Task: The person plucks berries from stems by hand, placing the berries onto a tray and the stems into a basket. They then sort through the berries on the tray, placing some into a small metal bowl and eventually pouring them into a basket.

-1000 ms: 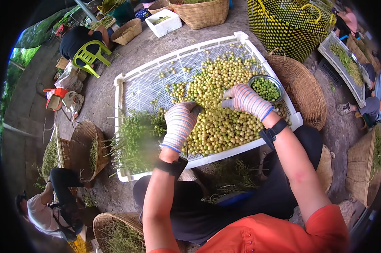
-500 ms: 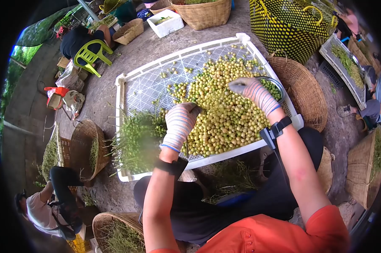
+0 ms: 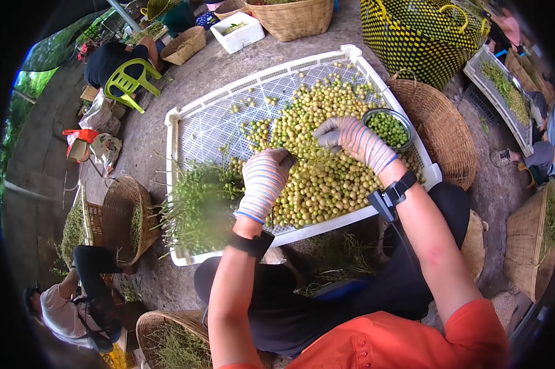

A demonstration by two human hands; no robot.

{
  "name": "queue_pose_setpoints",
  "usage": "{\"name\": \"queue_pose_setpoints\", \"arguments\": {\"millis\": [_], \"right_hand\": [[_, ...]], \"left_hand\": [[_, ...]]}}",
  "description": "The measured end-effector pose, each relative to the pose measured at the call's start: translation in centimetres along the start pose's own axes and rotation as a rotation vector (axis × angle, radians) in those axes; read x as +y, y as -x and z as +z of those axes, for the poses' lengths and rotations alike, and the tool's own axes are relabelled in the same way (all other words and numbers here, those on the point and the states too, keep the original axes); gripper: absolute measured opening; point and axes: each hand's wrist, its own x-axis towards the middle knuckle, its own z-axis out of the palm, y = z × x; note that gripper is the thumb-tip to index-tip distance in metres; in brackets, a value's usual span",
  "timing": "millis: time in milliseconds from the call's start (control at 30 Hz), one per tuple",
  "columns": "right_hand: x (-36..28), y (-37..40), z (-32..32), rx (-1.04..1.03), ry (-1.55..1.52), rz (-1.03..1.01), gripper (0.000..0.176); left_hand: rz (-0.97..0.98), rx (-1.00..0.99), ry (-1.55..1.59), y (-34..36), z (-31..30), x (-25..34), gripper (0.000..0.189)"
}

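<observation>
A white mesh tray [image 3: 213, 104] lies before me with loose yellow-green fruits [image 3: 326, 190] heaped on it. My left hand [image 3: 269, 175], in a striped glove, is over the left part of the heap, its fingertips pinched on a thin green stem. My right hand [image 3: 351, 140], gloved alike, is closed over the heap near the other end of the stems; what lies between its fingertips is too small to tell. A round metal bowl of green fruits [image 3: 388, 128] rests beside my right hand. Green stems [image 3: 200, 206] are piled at the tray's left end.
Wicker baskets stand at the right [image 3: 440, 132], lower left [image 3: 173, 335] and top [image 3: 296, 19]. Behind the tray are a yellow-black woven basket [image 3: 419, 46] and a white box [image 3: 239, 34]. People sit at the left and right; one is near a green chair [image 3: 130, 83].
My right hand has moved left, away from the bowl and towards my left hand, so more of the bowl shows. My left hand has barely moved.
</observation>
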Motion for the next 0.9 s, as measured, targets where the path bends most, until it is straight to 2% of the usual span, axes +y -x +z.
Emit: {"name": "queue_pose_setpoints", "arguments": {"millis": [33, 100, 167, 200, 233, 300, 333, 367, 433, 500, 567, 600, 700, 767, 833, 867, 900], "right_hand": [[-0.2, 0.0, 0.1, 0.136, 0.015, 0.015, 0.024], [0.9, -0.7, -0.9, 0.161, -0.104, -0.020, 0.023], [1.6, -1.1, -2.1, -0.005, -0.540, -0.106, 0.019], [1.4, -1.1, -2.3, 0.181, -0.283, 0.000, 0.030], [1.5, -1.0, -2.2, 0.181, -0.282, -0.002, 0.030], [1.7, -0.7, -1.2, 0.230, 0.875, -0.298, 0.043], [1.6, -0.6, -0.7, 0.128, 0.963, -0.245, 0.054], [1.6, -0.6, -0.1, 0.128, 0.962, -0.244, 0.054], [1.2, -0.4, 1.3, -0.087, 0.623, -0.210, 0.058], [1.1, -0.7, 1.8, -0.083, 0.693, -0.271, 0.060], [1.6, -1.2, 2.0, -0.113, 0.621, -0.233, 0.052], [1.6, -1.1, 2.2, -0.082, 0.633, -0.306, 0.042], [1.2, -1.0, 2.1, -0.020, 0.722, -0.240, 0.035], [1.3, -0.8, 2.2, 0.006, 0.664, -0.272, 0.029], [-1.0, 0.1, 3.2, 0.076, 1.185, -0.053, 0.032], [-1.8, 0.3, 3.4, 0.076, 1.185, -0.052, 0.032], [-2.5, 0.5, 3.6, 0.096, 1.304, 0.051, 0.035]], "left_hand": [[-0.025, -0.042, 0.002, -0.1, -0.2, 0.4, 0.021], [-0.050, -0.082, 0.004, -0.1, -0.3, 0.6, 0.021], [-0.074, -0.073, 0.034, -0.1, -0.3, 0.4, 0.025], [-0.074, -0.072, 0.035, 0.0, -0.1, 0.2, 0.025], [-0.073, -0.035, 0.037, 0.1, 0.1, -0.2, 0.027], [-0.069, 0.003, 0.039, -0.1, 0.2, -0.3, 0.029], [-0.095, -0.026, 0.046, -0.2, 0.2, -0.2, 0.030], [-0.123, -0.056, 0.052, -0.2, 0.1, -0.1, 0.032], [-0.113, -0.049, 0.049, -0.2, 0.1, 0.1, 0.031], [-0.102, -0.040, 0.046, -0.3, 0.1, 0.2, 0.031], [-0.107, -0.053, 0.045, -0.3, 0.2, 0.1, 0.032], [-0.109, -0.054, 0.043, -0.3, 0.2, 0.0, 0.032], [-0.124, -0.036, 0.042, -0.2, 0.2, -0.2, 0.031], [-0.138, -0.027, 0.028, -0.4, 0.5, -0.6, 0.032], [-0.168, -0.101, 0.008, -0.6, 0.0, 0.3, 0.032], [-0.197, -0.175, -0.014, -0.6, -0.3, 0.6, 0.032], [-0.196, -0.175, -0.014, -0.6, -0.3, 0.6, 0.032]]}}
